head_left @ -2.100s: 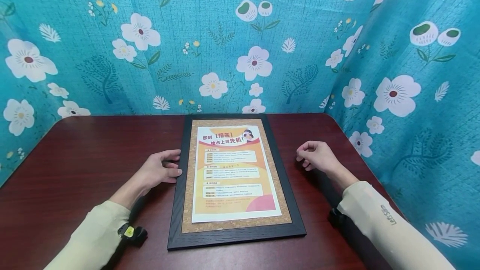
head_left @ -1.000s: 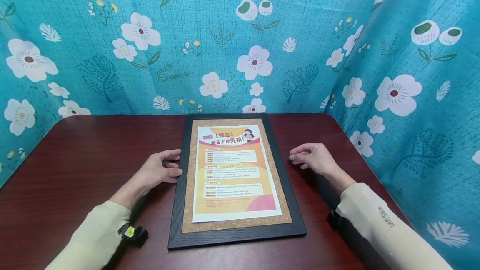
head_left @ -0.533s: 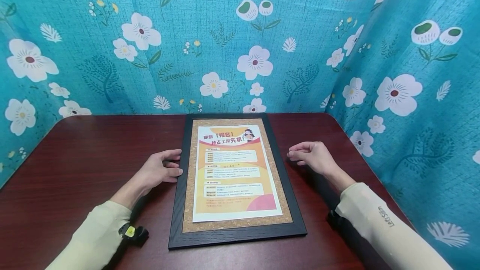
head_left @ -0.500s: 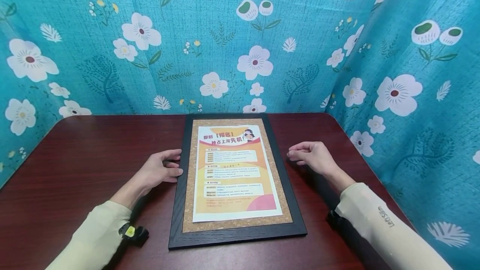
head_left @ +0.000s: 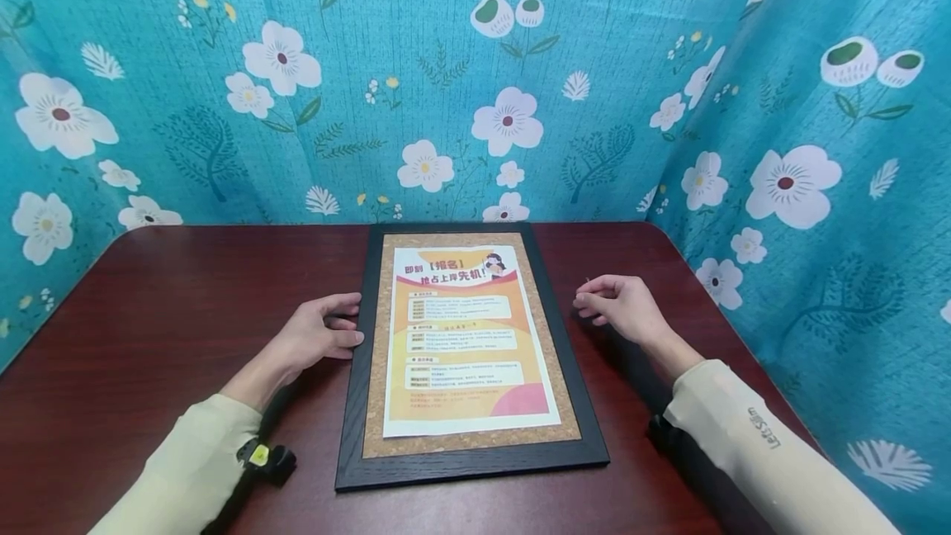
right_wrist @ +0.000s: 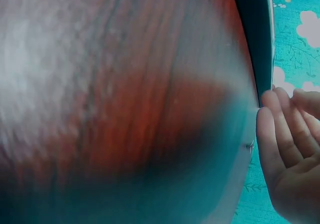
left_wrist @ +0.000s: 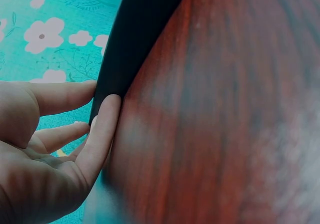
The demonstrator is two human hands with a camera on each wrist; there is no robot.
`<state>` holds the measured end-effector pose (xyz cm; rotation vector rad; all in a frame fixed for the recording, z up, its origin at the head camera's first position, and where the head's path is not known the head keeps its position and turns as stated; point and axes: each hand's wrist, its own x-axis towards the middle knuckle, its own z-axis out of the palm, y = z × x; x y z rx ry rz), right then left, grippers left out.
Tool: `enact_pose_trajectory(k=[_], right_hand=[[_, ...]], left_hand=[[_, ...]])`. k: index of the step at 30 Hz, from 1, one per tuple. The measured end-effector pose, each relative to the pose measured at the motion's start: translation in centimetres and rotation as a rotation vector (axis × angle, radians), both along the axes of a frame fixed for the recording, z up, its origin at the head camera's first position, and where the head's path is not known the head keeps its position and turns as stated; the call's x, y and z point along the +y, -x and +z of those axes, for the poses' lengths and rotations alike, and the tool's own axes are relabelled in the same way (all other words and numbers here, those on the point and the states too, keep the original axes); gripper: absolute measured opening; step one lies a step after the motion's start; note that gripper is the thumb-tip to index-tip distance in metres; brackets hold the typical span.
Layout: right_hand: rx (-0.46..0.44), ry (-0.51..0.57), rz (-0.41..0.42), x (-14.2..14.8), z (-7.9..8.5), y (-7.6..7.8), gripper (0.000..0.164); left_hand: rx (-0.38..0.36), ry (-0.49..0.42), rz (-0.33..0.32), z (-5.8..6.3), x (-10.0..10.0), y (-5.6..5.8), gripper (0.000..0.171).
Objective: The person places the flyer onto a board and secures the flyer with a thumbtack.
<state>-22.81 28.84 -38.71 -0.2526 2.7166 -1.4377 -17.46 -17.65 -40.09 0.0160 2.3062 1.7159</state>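
A black-framed cork board [head_left: 471, 469] lies on the dark red table, bearing a printed orange and yellow poster [head_left: 456, 353]. My left hand [head_left: 315, 337] rests at the frame's left side, fingers spread and bent, the fingertips right at its edge. In the left wrist view, the thumb [left_wrist: 102, 134] lies along the black edge. To the right of the board my right hand [head_left: 624, 308] holds thumb and index finger together. A tiny thin dark tip [head_left: 587, 280] shows by those fingertips, like part of a small pin; its kind cannot be made out. The fingers hide the rest.
The dark red table [head_left: 186, 312] extends on both sides of the board. A blue curtain [head_left: 386, 48] with white flowers hangs behind the table and along its right side. Black wrist devices [head_left: 278, 463] sit under the pale sleeves.
The right hand first moved left towards the board, then its fingers turned slightly and the thin tip came into sight. The left hand and board have stayed in place.
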Motion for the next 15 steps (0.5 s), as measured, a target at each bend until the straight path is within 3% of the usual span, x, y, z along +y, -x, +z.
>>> enact_pose_trajectory(k=[7,15], right_hand=[[0.068,-0.207,-0.063,1.8,0.1,0.8,0.018],[0.085,-0.361,-0.036,3.2,-0.2,1.9,0.016]], left_hand=[[-0.003,0.012,0.010,-0.1,0.0,0.1,0.071],[0.002,0.021,0.007,-0.1,-0.1,0.1,0.071]])
